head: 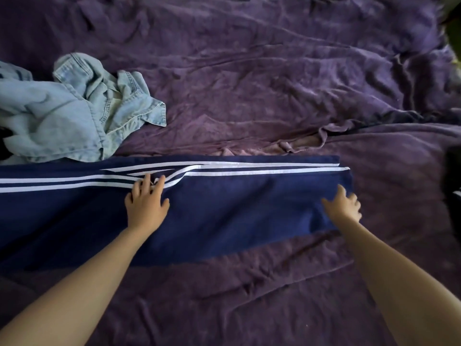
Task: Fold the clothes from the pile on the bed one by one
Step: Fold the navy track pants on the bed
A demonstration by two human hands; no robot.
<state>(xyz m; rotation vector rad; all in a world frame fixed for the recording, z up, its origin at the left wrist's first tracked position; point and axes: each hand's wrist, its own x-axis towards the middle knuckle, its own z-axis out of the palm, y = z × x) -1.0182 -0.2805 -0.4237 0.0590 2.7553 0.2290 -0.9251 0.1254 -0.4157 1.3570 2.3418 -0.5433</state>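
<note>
Navy track pants [237, 203] with white side stripes lie flat across the bed, legs laid one on the other and running left to right. My left hand [146, 199] rests flat on the pants at the middle, fingertips on a rumpled spot in the stripes. My right hand [343, 203] lies with spread fingers on the cloth close to the right end of the legs. A crumpled light-blue denim shirt [74, 108] sits in the pile at the far left, touching the pants' upper edge.
The purple wrinkled bedsheet [274, 83] covers the whole bed, with a raised fold [311, 141] just behind the pants. A dark object [452, 176] sits at the right edge. Something green shows at the top right corner [454, 28].
</note>
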